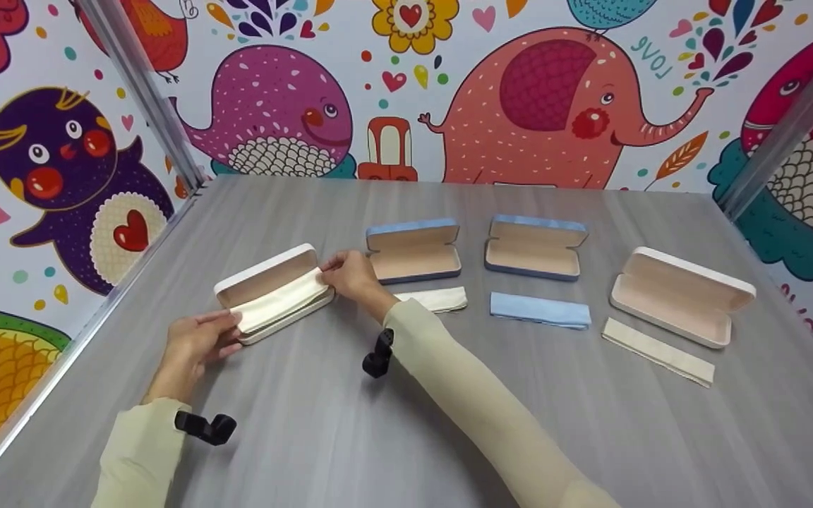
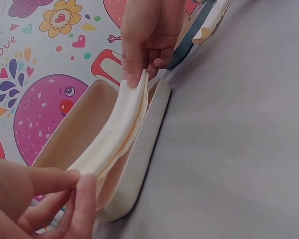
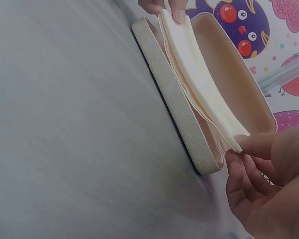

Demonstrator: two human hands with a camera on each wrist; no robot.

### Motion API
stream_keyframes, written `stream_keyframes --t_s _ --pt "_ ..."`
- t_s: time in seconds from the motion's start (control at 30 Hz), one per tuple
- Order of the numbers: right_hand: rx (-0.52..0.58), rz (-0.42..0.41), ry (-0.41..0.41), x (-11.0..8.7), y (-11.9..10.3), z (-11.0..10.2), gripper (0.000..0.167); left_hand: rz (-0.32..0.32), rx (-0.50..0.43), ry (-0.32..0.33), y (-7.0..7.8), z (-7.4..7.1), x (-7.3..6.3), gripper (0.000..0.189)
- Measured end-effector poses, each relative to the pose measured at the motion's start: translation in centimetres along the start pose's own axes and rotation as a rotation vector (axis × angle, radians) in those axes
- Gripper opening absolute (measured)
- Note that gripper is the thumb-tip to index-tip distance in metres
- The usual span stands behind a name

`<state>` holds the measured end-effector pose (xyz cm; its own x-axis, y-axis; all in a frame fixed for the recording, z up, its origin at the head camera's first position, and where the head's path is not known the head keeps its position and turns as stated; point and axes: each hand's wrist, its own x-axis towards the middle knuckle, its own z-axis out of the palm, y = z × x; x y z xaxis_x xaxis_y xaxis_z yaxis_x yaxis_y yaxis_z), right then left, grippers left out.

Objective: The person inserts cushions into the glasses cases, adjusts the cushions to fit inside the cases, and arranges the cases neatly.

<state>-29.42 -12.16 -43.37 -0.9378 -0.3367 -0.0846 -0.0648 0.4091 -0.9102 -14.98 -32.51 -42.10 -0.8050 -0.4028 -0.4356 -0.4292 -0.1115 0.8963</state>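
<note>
A folded cream cloth (image 1: 283,300) stretches lengthwise over the open white glasses case (image 1: 265,271) at the left of the table. My left hand (image 1: 198,346) pinches the near-left end of the cloth between thumb and fingers. At its far-right end, my right hand (image 1: 353,275) grips the other corner. In the left wrist view the cloth (image 2: 114,127) sags a little between the two hands, over the lower half of the case (image 2: 144,154). The right wrist view shows the cloth's layered edge (image 3: 189,94) beside the case's front wall (image 3: 174,104).
Two open blue glasses cases (image 1: 417,271) (image 1: 533,264) and another white case (image 1: 675,307) stand to the right. Before them lie a cream cloth (image 1: 442,300), partly behind my right arm, a light blue cloth (image 1: 540,310) and a beige cloth (image 1: 660,353). Patterned panels (image 1: 406,92) border the table.
</note>
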Motion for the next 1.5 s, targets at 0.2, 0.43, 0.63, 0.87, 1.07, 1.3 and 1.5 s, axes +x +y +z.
stream_keyframes --t_s 0.2,0.43,0.63,0.87,1.07,1.3,1.5 --pt "-0.003 -0.008 0.012 0.0 -0.1 0.2 0.005 -0.020 0.007 0.013 -0.1 -0.2 0.4 0.042" --pt "-0.044 -0.019 0.005 -0.2 0.1 0.5 0.002 -0.029 0.029 0.036 0.0 -0.4 0.5 0.012" --pt "-0.058 -0.026 0.024 0.0 0.7 0.8 0.003 -0.032 0.026 0.036 -0.2 -0.2 0.6 0.013" --pt "-0.086 -0.065 0.039 0.0 0.8 1.1 0.006 -0.008 0.072 0.092 -0.7 0.0 0.8 0.007" --pt "-0.091 -0.068 0.074 0.0 1.0 1.3 0.003 0.026 0.138 0.119 -0.9 0.2 1.0 0.002" --pt "-0.112 -0.077 0.074 0.0 1.1 1.3 0.005 0.041 0.231 0.171 -1.2 0.4 1.1 0.025" --pt "-0.110 -0.060 0.048 0.1 0.8 0.9 0.010 0.022 0.217 0.166 -0.7 0.3 1.0 0.036"
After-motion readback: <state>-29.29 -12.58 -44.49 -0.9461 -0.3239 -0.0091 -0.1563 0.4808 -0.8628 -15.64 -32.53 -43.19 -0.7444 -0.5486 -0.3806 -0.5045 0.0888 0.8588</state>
